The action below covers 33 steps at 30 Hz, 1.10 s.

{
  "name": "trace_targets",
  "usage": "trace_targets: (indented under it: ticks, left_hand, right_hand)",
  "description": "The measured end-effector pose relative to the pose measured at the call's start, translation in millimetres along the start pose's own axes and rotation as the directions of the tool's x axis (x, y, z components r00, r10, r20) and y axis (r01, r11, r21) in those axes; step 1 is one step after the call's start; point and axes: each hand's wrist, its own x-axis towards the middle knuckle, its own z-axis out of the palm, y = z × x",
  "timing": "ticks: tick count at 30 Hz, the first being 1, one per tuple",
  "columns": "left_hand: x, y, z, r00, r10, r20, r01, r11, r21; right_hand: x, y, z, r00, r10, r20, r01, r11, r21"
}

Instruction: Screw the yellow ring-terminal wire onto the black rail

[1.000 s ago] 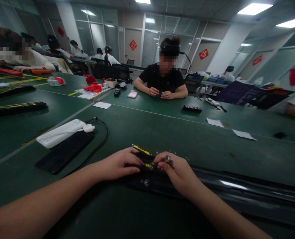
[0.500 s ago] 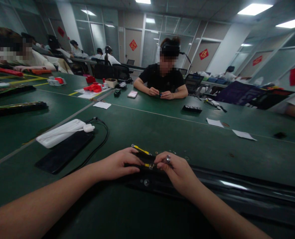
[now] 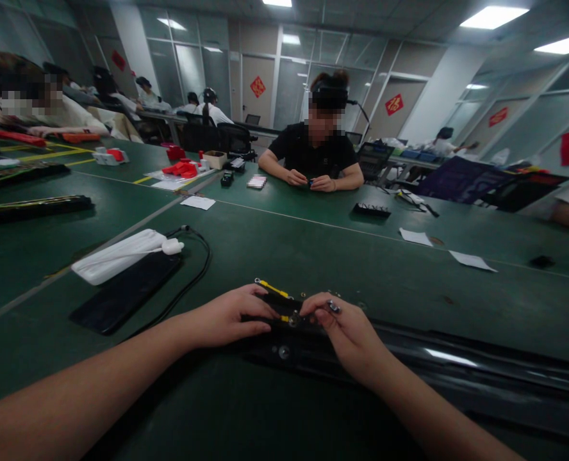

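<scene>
Near the front of the green table, a long glossy black housing (image 3: 450, 358) runs rightward, with a round metal fastener (image 3: 284, 351) on its near part. My left hand (image 3: 231, 314) rests at its left end, thumb apart, fingertips pressing on a short yellow wire (image 3: 284, 318). This wire ends at a small metal terminal with a fastener (image 3: 294, 318). Just right of it, my right hand (image 3: 345, 330) is closed, thumb and forefinger pinched; whatever they hold is hidden. A shiny metal piece (image 3: 333, 307) shows at its fingers; I cannot tell if it is a ring. Behind lies another yellow wire (image 3: 272, 288) with ring terminals.
Small metal washers (image 3: 303, 294) lie behind my right hand. To the left are a white power bank (image 3: 121, 256), a black phone (image 3: 125, 291) and a black cable (image 3: 205, 262). Across the table a person (image 3: 313, 141) handles a small part. Paper slips (image 3: 415, 237) lie farther right.
My right hand's fingertips have shifted slightly right, off the terminal, and the hand has turned a little; the fastener shows more fully. My left hand has stayed in place.
</scene>
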Motion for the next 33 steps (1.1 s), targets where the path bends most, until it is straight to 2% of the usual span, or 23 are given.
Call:
trace_targets:
  ticks: [6,33]
  left_hand:
    - [-0.2,-0.7,0.0,1.0,0.013,-0.001,-0.013,1.0,0.001]
    - [-0.3,-2.0,0.5,1.0,-0.001,0.006,0.001,1.0,0.007]
  right_hand:
    - [3.7,-3.7,-0.3,0.998,-0.008,0.059,0.008,1.0,0.0]
    - [5.0,-3.7,-0.1,0.997,0.028,0.074,-0.026,0.999,-0.03]
